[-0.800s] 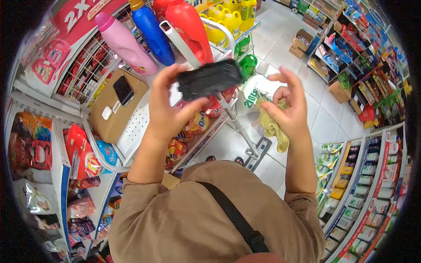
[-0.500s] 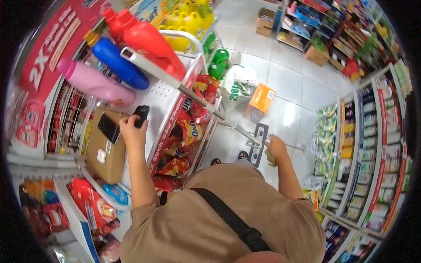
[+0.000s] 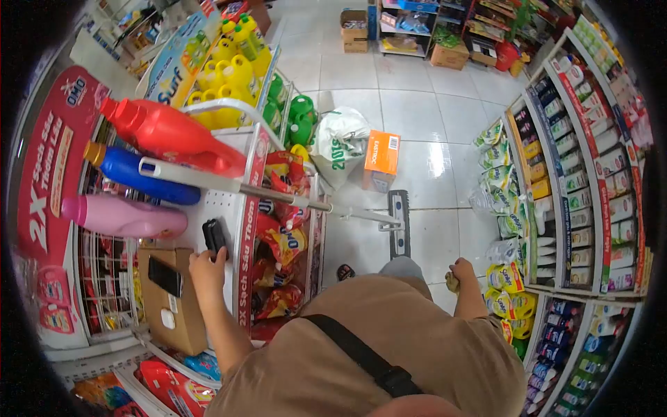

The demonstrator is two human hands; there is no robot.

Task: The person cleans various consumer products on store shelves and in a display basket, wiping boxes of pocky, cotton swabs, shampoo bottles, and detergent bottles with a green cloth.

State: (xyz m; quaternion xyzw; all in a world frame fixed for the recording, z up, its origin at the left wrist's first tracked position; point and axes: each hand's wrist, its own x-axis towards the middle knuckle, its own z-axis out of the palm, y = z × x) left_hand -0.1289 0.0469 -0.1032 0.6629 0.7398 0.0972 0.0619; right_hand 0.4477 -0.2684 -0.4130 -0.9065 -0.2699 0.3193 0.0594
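My left hand [image 3: 210, 272] reaches over the white shelf top [image 3: 221, 203], its fingers closed at the near end of a small black object [image 3: 215, 236]. A phone with a dark screen [image 3: 165, 276] lies on a cardboard box [image 3: 192, 318] just left of that hand, along with a small white item [image 3: 168, 318]. My right hand [image 3: 464, 270] hangs low on the right, wrapped around a crumpled greenish cloth [image 3: 452, 281]. Leaning across the shelf is a flat mop [image 3: 292, 198], held by neither hand; its head [image 3: 399, 224] rests on the floor.
Red [image 3: 177, 139], blue [image 3: 142, 175] and pink bottles [image 3: 125, 216] stand behind the mop handle. Detergent bags [image 3: 283, 243] fill the rack below. A white sack [image 3: 340, 142] and an orange-topped box [image 3: 382, 153] sit on the tiles. Stocked shelves [image 3: 556, 174] line the right.
The view has turned, so the shelf and bottles appear lower and further left. My left hand remains at the black object, which now looks more level. My right hand still holds the cloth.
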